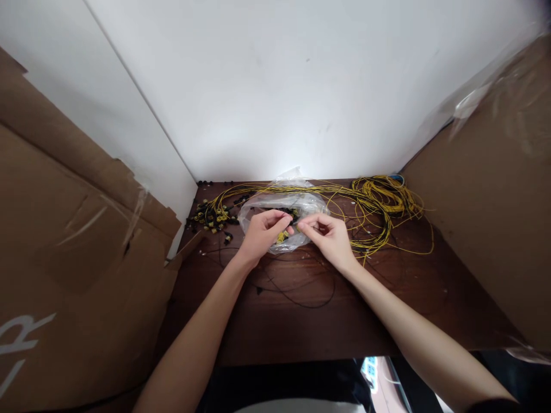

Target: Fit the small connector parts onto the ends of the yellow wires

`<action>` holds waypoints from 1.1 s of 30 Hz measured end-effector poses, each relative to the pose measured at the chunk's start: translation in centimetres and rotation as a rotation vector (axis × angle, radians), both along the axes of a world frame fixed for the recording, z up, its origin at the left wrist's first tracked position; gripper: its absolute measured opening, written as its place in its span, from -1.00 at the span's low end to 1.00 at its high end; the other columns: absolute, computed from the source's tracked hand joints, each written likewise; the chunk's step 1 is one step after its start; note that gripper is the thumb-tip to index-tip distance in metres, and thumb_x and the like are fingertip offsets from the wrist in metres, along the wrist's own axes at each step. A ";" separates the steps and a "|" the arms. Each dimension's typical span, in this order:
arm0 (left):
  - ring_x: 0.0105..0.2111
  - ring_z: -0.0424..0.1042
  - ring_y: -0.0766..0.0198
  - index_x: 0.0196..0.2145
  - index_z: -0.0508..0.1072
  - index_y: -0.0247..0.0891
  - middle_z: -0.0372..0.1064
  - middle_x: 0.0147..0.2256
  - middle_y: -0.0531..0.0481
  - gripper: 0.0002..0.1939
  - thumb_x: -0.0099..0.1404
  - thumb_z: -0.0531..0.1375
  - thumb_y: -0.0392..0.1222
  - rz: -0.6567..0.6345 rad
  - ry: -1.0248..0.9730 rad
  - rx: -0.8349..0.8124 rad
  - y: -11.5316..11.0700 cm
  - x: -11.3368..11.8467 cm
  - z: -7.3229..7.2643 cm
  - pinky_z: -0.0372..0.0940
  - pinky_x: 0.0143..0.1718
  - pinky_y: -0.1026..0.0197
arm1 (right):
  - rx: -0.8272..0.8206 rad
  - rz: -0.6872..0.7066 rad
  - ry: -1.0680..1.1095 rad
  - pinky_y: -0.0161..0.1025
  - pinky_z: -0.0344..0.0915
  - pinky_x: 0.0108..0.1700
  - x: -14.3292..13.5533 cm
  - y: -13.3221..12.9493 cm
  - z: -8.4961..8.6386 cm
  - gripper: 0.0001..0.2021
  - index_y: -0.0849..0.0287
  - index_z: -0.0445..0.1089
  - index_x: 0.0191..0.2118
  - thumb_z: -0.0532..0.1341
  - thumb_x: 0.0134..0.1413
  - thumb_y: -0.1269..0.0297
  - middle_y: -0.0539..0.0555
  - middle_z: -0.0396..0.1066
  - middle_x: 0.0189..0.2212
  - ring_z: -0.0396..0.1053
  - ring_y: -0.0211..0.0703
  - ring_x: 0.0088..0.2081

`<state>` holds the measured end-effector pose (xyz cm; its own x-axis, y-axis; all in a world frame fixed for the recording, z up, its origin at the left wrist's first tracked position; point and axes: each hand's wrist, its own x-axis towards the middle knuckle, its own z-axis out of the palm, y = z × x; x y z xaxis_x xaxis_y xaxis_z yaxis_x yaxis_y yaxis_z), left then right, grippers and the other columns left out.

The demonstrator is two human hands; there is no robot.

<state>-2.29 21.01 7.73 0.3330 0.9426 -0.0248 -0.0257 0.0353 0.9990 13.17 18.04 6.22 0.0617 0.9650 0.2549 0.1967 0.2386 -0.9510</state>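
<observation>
Plugs (282,236) in clear bag (253,215), L hand (263,232) & R hand (330,236) right over them

Both hands reach in from near side, fingertips close tog. above the bag, approx. mid-tbl. L hand: thumb & index closed in a pinch, dark bits right by the tips. R hand: thumb & index also closed, facing L hand w/ a small gap betw. Can't tell what either grips, too small.

Plugs in bag are blk & yellow, partly hidden by L hand. Bag sits open on brown tbl (301,338). Yellow & blk wires (314,188) run L to R across bag's far end. At L they meet a pile of blk/yellow connectors (217,215); at R they go into a big loose coil (383,195). Thin blk wire (316,307) loops on tbl, near side of bag.

Cardboard box (64,275) stands at L, another box (482,201) at R w/ clear plastic on its top edge. White wall (301,86) behind tbl, far side.
</observation>
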 end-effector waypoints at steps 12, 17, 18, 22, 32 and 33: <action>-0.67 0.06 0.52 -0.33 0.49 -0.40 0.41 -0.53 -0.01 -0.71 0.12 0.20 -0.07 0.029 0.035 0.000 -0.2 0.1 0.2 -0.03 -0.63 0.37 | 0.067 -0.019 -0.126 -0.35 0.04 -0.51 0.3 0.0 -0.3 -0.84 0.23 0.43 -0.49 0.22 -0.03 0.26 -0.04 0.23 -0.63 0.10 -0.33 -0.56; -0.59 0.22 0.45 -0.29 0.51 -0.39 0.47 -0.49 -0.06 -0.69 0.12 0.21 -0.07 0.027 0.050 0.021 -0.2 0.0 0.2 0.10 -0.54 0.35 | 0.067 -0.037 -0.143 -0.35 0.05 -0.51 0.3 0.0 -0.4 -0.85 0.24 0.42 -0.50 0.22 -0.04 0.28 -0.04 0.24 -0.62 0.11 -0.34 -0.56; -0.58 0.24 0.44 -0.28 0.52 -0.39 0.47 -0.48 -0.06 -0.69 0.12 0.20 -0.07 0.022 0.058 0.028 -0.2 0.0 0.2 0.12 -0.53 0.35 | 0.068 -0.042 -0.147 -0.35 0.04 -0.51 0.3 0.0 -0.4 -0.86 0.24 0.42 -0.50 0.22 -0.04 0.28 -0.04 0.24 -0.62 0.11 -0.34 -0.56; -0.50 0.31 0.38 -0.25 0.52 -0.39 0.49 -0.43 -0.09 -0.69 0.14 0.19 -0.09 -0.014 0.094 0.057 -0.2 0.0 0.3 0.20 -0.45 0.33 | 0.069 -0.068 -0.177 -0.36 0.04 -0.51 0.3 0.0 -0.4 -0.88 0.23 0.40 -0.53 0.21 -0.07 0.32 -0.07 0.21 -0.64 0.11 -0.35 -0.57; -0.31 0.45 0.23 -0.21 0.53 -0.37 0.51 -0.33 -0.12 -0.69 0.10 0.24 -0.17 -0.093 0.132 0.110 -0.1 -0.2 -0.2 0.30 -0.22 0.21 | 0.041 -0.078 -0.187 -0.36 0.05 -0.51 0.4 0.1 -0.3 -0.90 0.23 0.38 -0.56 0.20 -0.12 0.36 -0.07 0.20 -0.65 0.11 -0.34 -0.58; -0.30 0.45 0.23 -0.20 0.52 -0.37 0.51 -0.31 -0.13 -0.69 0.10 0.25 -0.17 -0.092 0.137 0.110 -0.1 -0.3 -0.3 0.30 -0.21 0.20 | 0.037 -0.072 -0.179 -0.36 0.06 -0.51 0.4 0.1 -0.3 -0.90 0.23 0.38 -0.56 0.20 -0.12 0.36 -0.07 0.21 -0.65 0.11 -0.34 -0.57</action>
<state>-2.57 20.93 7.46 0.4187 0.9078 0.0258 0.1090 -0.0784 0.9909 13.57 18.12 5.94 0.0807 0.9496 0.3030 0.3793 0.2519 -0.8903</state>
